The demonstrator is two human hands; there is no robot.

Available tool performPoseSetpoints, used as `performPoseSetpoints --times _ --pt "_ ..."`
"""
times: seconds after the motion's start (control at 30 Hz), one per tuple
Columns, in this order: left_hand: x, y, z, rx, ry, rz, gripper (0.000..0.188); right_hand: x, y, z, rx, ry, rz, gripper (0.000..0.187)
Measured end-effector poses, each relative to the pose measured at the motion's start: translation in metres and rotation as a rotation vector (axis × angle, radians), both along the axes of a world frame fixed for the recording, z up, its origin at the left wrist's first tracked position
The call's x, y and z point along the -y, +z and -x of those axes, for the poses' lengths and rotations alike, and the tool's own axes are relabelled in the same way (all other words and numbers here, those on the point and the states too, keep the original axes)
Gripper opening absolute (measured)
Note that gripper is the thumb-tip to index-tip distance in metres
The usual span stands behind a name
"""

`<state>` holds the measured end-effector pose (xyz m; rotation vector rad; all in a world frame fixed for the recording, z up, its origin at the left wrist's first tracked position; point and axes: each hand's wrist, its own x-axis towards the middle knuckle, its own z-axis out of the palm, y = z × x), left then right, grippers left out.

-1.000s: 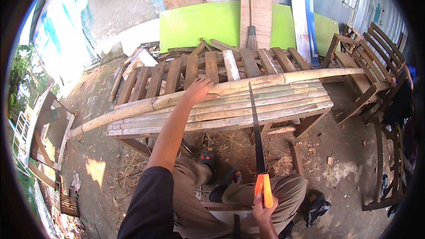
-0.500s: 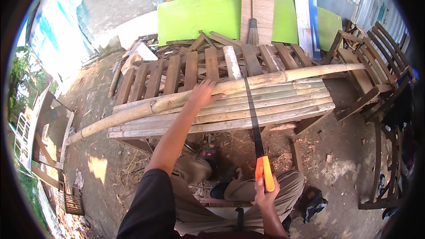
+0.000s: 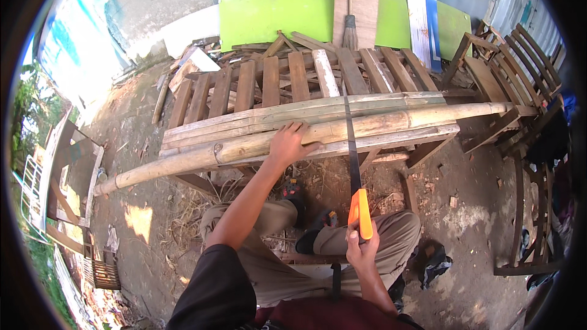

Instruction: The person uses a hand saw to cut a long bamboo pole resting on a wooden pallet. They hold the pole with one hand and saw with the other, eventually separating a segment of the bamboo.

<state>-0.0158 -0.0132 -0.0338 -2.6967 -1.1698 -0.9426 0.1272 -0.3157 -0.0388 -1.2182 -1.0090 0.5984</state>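
Observation:
A long pale bamboo pole lies lengthwise across the seat of a slatted bench, its left part reaching past the bench end. My left hand grips it from above, fingers curled over the far side and thumb pointing right. A handsaw with a dark blade and orange handle is in my right hand, which is closed round the grip over my right knee. To the right of my left hand, the blade crosses over the pole, with its tip beyond the far side. Whether the teeth touch the bamboo I cannot tell.
Wooden slats form the bench back, with scrap wood behind. A broom leans on the far wall. Wooden chairs stand at the right, near the pole's end. A wooden frame stands by its left end.
The bamboo pole has come nearer across the bench, with my left hand on it. My right hand and the saw have moved slightly farther away from me.

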Motion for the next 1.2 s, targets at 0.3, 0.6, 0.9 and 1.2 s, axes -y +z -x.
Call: performPoseSetpoints --times 0.3,0.6,0.9,1.2 --pt "0.025 -0.01 -0.006 -0.23 0.138 -0.017 0.1 -0.011 -0.027 -0.003 0.012 -0.045 -0.004 0.047" --pt "0.011 -0.009 -0.005 -0.297 0.058 0.038 0.097 -0.021 -0.018 0.018 -0.184 -0.061 -0.035 0.029" --pt "0.021 0.0 -0.015 -0.34 0.143 0.109 0.09 -0.027 -0.039 0.022 -0.28 -0.078 0.145 0.021" --pt "0.017 -0.004 -0.013 -0.309 0.178 0.093 0.091 -0.029 -0.051 -0.003 0.029 -0.032 0.128 0.017"
